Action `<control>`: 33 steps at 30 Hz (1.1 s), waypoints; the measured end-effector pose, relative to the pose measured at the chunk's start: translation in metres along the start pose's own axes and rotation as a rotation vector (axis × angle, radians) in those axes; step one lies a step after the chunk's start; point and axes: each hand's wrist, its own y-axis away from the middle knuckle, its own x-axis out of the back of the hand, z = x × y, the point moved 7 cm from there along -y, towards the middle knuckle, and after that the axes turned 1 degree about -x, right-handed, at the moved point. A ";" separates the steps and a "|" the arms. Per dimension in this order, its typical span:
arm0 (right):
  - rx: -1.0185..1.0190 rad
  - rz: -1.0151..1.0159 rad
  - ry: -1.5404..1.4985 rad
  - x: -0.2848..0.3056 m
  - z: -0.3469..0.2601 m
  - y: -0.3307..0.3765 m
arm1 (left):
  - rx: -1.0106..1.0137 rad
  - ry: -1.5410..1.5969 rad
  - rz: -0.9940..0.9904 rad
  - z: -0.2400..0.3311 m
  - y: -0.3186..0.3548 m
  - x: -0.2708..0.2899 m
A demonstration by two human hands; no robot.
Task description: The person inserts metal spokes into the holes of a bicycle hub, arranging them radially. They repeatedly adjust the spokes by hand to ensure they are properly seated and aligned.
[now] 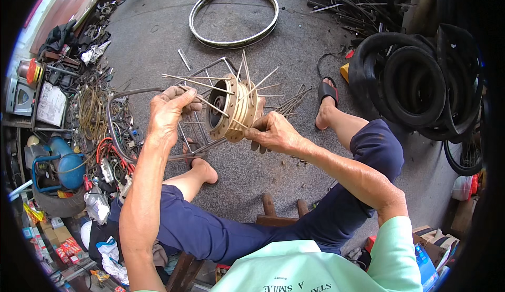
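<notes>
A tan wheel hub (243,114) is held up in front of me, its dark open end facing left. Several thin metal spokes (261,79) stick out from its flange holes. My left hand (176,104) pinches a spoke (211,106) that runs to the near flange of the hub. At the hub's lower right rim, my right hand (274,133) grips the edge between thumb and fingers. Behind the hub stands a metal tube frame (111,118), partly hidden by my hands. A bundle of loose spokes (295,101) lies to the right of the hub.
A bare wheel rim (195,9) lies on the floor ahead. Black tyres and tubes (389,81) are piled at right, with thin rods (347,2) beyond. Wires and parts (92,110) heap up at left, beside a blue tank (67,163). A wooden stool (273,220) is between my legs.
</notes>
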 end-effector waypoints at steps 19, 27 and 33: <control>-0.020 -0.128 0.941 -0.018 0.091 -0.009 | -0.276 -0.016 0.134 0.026 -0.023 0.024; -0.526 0.176 0.399 -0.018 0.275 -0.047 | -0.524 -0.116 0.144 0.065 0.009 -0.007; -0.212 0.483 0.602 -0.017 0.253 -0.083 | -0.522 -0.146 0.190 0.064 0.010 -0.006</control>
